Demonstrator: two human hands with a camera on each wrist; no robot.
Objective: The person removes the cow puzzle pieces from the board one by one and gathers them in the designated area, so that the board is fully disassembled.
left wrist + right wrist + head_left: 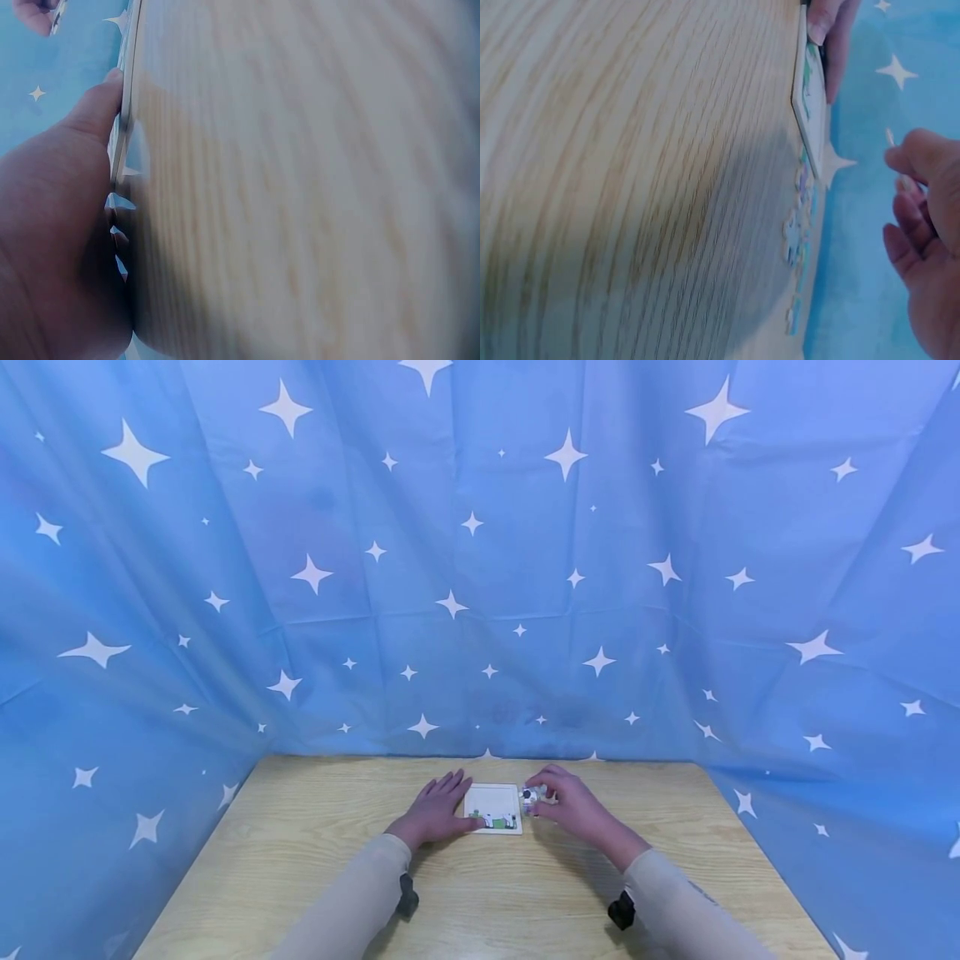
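Note:
A flat white puzzle tray (492, 798) with a green and black picture along its near edge lies on the table. My left hand (437, 812) rests at the tray's left side, fingers spread and thumb on its near left corner. To the right of the tray, my right hand (572, 804) is raised over a group of loose jigsaw pieces (792, 237). Between its thumb and fingertips it pinches one thin jigsaw piece (889, 137), seen nearly edge-on. In the left wrist view the same piece (58, 18) shows pale, its print hidden.
The light wood table (337, 793) ends at a blue curtain (480, 568) with white stars, which hangs behind it and along both sides. Dark wrist-worn devices (622, 911) sit under both sleeves, low over the tabletop.

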